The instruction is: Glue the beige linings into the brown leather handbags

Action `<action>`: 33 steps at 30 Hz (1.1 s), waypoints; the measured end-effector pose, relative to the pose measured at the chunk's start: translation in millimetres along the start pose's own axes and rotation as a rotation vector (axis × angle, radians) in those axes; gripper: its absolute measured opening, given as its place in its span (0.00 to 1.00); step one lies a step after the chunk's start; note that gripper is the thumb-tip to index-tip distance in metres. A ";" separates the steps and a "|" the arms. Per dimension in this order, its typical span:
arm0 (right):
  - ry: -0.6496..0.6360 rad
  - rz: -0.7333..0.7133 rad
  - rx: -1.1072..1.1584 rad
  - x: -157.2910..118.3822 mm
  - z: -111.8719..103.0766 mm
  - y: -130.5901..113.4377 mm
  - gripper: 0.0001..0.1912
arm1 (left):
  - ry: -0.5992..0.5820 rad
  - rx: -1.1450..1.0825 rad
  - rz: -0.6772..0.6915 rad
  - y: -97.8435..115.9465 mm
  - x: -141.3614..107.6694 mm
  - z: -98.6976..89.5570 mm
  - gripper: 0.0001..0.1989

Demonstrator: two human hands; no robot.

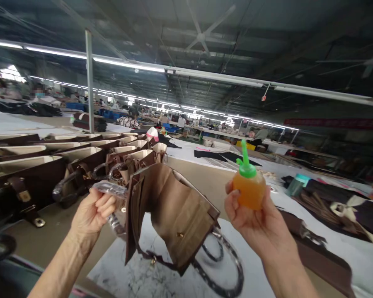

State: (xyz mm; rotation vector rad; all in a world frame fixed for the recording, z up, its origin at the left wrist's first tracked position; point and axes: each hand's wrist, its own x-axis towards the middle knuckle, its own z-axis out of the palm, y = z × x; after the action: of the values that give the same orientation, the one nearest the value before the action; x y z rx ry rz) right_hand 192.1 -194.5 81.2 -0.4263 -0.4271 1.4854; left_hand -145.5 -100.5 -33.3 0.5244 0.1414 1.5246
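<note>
Right hand [262, 227] is holding a round bottle [251, 190] of orange liquid in head view, green nozzle [245, 159] pointing up. Left hand [93, 211] is gripping a plastic-wrapped handle [112, 188] of a brown bag [186, 207]; bag is tilting over a white sheet [118, 271], between both hands, other handle [236, 265] drooping right. More brown bags [48, 176] are standing in rows at left.
</note>
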 end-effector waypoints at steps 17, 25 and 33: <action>-0.117 0.224 0.100 82.0 -43.5 74.7 0.20 | 0.008 0.378 -0.198 -48.1 26.9 -94.2 0.20; -0.110 0.163 0.089 78.9 -45.8 83.4 0.18 | 0.360 1.009 0.173 -32.7 11.4 -46.0 0.27; -0.043 0.121 0.113 77.7 -45.3 86.6 0.17 | -0.842 1.644 0.161 -79.2 -48.3 85.1 0.32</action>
State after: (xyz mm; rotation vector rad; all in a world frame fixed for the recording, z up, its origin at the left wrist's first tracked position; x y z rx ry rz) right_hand 144.9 -113.8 -1.6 -0.3354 -0.3544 1.6298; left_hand -41.7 -164.4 -1.9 2.4355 0.7029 0.9025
